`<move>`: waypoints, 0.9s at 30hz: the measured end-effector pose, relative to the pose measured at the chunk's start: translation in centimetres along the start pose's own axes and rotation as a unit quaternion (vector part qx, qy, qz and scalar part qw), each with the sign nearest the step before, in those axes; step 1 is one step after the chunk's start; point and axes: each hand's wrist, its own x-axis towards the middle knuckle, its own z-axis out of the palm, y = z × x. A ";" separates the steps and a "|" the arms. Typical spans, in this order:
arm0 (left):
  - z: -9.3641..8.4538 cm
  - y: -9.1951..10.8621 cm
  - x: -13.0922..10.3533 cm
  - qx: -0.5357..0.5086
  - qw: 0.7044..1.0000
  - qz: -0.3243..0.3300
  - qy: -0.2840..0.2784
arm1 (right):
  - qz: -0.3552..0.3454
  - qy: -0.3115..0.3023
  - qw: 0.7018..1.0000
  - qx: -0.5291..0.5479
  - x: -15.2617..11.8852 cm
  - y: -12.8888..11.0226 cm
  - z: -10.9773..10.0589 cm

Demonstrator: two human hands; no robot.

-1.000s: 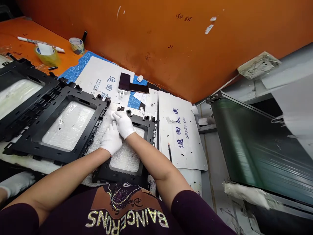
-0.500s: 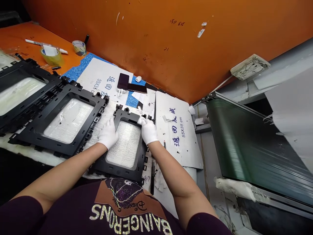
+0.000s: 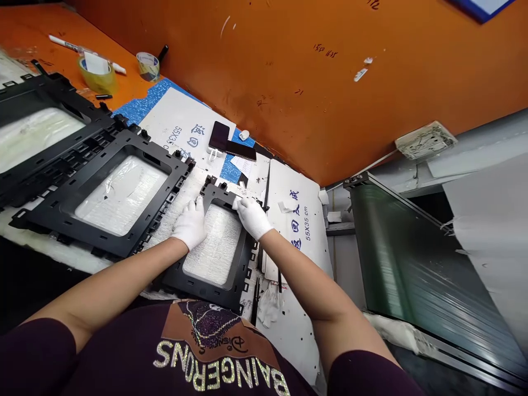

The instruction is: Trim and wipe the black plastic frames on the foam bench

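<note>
A black plastic frame (image 3: 206, 291) with a large rectangular opening lies flat in front of me, a white textured surface showing through it. My left hand (image 3: 190, 224), in a white glove, grips its left rim near the upper corner. At the top rim, right of the middle, my gloved right hand (image 3: 252, 217) pinches a small white cloth (image 3: 236, 202) against the plastic. Its fingertips are partly hidden by the cloth and glove. To the left lies a second black frame (image 3: 99, 234), and a third black frame (image 3: 25, 176) sits beyond it.
Two phones (image 3: 220, 135) (image 3: 241, 150) lie on marked white boards behind the frame. Tape rolls (image 3: 99, 80) (image 3: 148, 67) and a white marker (image 3: 64, 43) are at the back left. An orange wall (image 3: 289, 82) rises behind. A green conveyor belt (image 3: 396, 253) runs at right.
My view has shifted, so the scene sits differently. The right hand and the white cloth have moved slightly left along the frame's top rim. My left hand stays on the left rim.
</note>
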 end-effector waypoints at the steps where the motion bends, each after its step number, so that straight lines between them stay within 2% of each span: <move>1: 0.1 0.0 0.0 0.004 1.000 0.006 0.000 | -0.003 -0.005 1.000 -0.002 -0.4 0.3 0.1; 3: 0.2 -0.1 0.0 0.013 1.000 0.016 0.002 | -0.008 -0.005 1.000 0.004 -0.3 0.3 0.2; 8: 0.2 -0.2 0.0 0.008 1.000 0.011 0.010 | -0.025 -0.005 1.000 0.005 2.0 -0.8 -0.2; 14: 0.1 -0.2 -0.1 0.004 1.000 0.018 0.004 | -0.014 -0.072 0.997 -0.022 0.1 0.4 -0.8; 20: 0.2 -0.2 0.0 0.008 1.000 0.015 0.013 | -0.029 -0.059 0.997 -0.027 1.7 -0.9 -1.0; 24: 0.2 -0.1 0.0 0.013 1.000 0.013 0.022 | -0.029 -0.083 0.995 -0.036 0.7 0.0 -1.3; 27: 0.3 0.0 0.0 0.020 0.999 0.013 0.022 | -0.031 -0.069 0.997 -0.023 0.8 0.1 -1.2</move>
